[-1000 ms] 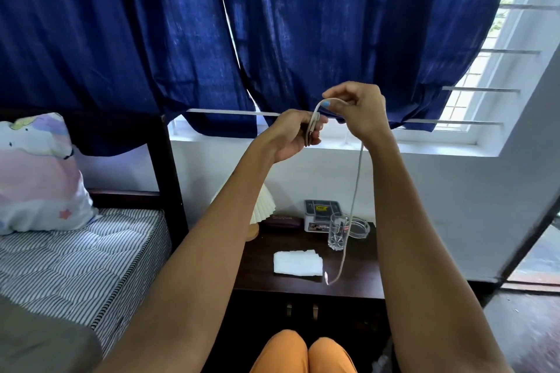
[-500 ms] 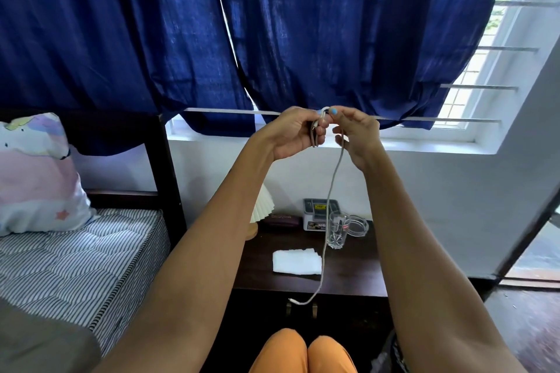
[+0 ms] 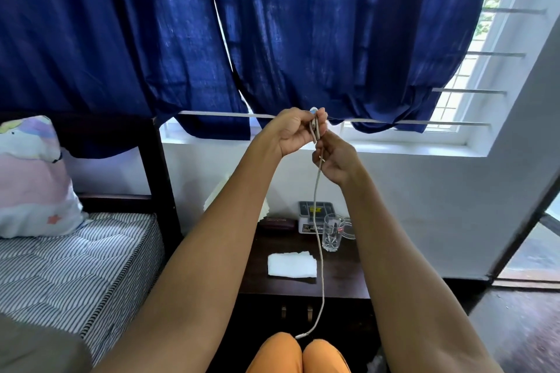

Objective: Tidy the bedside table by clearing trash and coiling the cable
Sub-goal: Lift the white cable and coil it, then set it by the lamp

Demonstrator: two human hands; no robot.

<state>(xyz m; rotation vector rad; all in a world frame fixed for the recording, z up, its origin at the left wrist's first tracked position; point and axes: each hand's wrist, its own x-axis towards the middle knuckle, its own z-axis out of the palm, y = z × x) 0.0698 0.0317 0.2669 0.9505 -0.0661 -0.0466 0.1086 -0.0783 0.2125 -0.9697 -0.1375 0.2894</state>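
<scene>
A thin white cable (image 3: 318,239) hangs from my raised hands down past the bedside table (image 3: 342,278); its free plug end dangles just above my knees. My left hand (image 3: 292,132) grips a small bundle of cable loops at the top, in front of the window sill. Just below it, my right hand (image 3: 336,160) holds the hanging strand between curled fingers. A folded white tissue (image 3: 291,264) lies on the dark table top.
On the table stand a clear glass mug (image 3: 332,232), a small grey device (image 3: 313,216), a dark case (image 3: 277,223) and a pleated white lamp (image 3: 224,194). A bed with striped mattress (image 3: 75,260) and pillow (image 3: 33,179) is at left. Blue curtains (image 3: 242,33) hang behind.
My right hand came down from above the loops to below my left hand, sliding along the strand. The free end of the cable dropped lower, from table level to near my knees.
</scene>
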